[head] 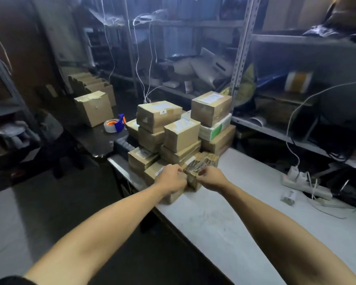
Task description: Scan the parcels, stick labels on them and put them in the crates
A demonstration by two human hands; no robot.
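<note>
A pile of brown taped cardboard parcels [181, 134] stands at the far left end of the white table [245, 212]. Several carry white labels on top. At the front of the pile lies a small parcel [197, 166] with shiny tape. My left hand [171, 179] grips its left side with curled fingers. My right hand [211, 177] holds its right side, fingers curled round the near edge. Both arms reach out from the bottom of the view. No crate or scanner shows.
A tape dispenser [116, 124] sits on a dark side table left of the pile, with open cardboard boxes [95, 108] behind it. A white power strip [302, 182] with cables lies at the table's right. Metal shelving [240, 50] stands behind.
</note>
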